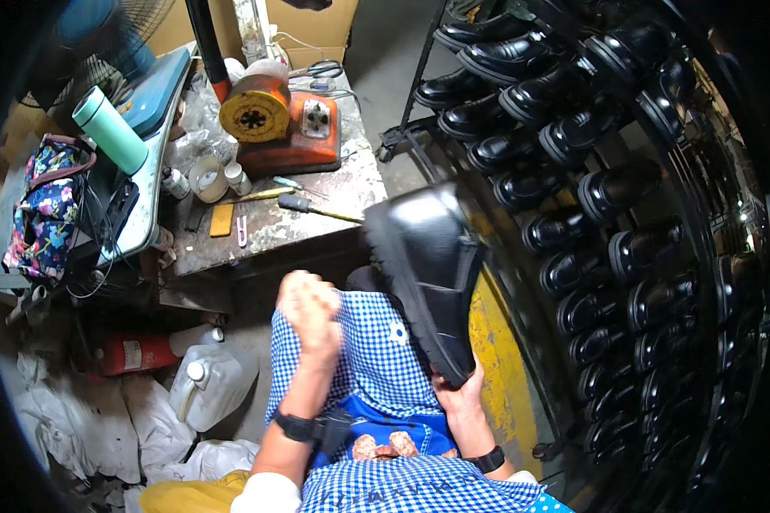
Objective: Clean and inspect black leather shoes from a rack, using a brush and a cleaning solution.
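Observation:
My right hand (pixel 460 395) grips a black leather shoe (pixel 425 269) by its heel end, holding it tilted over my lap with the toe pointing up and away. My left hand (pixel 310 309) is raised beside the shoe with its fingers curled in; whether it holds anything is hidden. Both wrists wear dark bands. A blue checked apron (pixel 376 359) covers my lap beneath both hands.
A tall rack (pixel 590 197) on the right holds several rows of black shoes. Ahead stands a worn workbench (pixel 265 227) with an orange machine (pixel 278 124), small jars, a brush and tools. A white jug (pixel 210 385), a red extinguisher (pixel 141 350) and white bags lie at lower left.

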Tool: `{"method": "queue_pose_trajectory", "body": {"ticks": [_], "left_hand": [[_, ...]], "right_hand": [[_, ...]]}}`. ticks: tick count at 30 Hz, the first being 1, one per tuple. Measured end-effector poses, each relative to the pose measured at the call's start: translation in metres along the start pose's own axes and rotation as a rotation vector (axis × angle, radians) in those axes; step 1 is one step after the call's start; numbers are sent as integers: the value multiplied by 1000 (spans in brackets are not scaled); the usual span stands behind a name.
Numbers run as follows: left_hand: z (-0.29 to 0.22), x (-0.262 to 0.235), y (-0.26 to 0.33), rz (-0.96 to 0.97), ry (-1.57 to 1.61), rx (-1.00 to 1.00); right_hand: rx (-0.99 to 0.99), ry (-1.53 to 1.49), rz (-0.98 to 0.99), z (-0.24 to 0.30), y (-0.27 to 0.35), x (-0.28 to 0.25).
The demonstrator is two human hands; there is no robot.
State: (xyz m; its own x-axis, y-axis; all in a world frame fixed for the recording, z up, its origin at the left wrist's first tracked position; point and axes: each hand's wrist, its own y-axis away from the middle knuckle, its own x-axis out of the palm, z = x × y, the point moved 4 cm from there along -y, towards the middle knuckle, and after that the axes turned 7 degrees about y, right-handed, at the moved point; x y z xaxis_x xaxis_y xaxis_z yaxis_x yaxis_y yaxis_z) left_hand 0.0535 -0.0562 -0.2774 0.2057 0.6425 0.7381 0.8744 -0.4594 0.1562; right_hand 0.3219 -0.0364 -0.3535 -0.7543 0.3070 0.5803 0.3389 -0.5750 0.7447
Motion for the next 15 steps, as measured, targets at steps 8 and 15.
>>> {"method": "queue_pose_trajectory", "body": {"ticks": [8,15], "left_hand": [[-22,-29,-28,95,-344,-366],[20,31,11,642,-473,-458]], "right_hand": [[-185,-65,199,62,7,-57],[-365,616,446,77,41,-22]]}}
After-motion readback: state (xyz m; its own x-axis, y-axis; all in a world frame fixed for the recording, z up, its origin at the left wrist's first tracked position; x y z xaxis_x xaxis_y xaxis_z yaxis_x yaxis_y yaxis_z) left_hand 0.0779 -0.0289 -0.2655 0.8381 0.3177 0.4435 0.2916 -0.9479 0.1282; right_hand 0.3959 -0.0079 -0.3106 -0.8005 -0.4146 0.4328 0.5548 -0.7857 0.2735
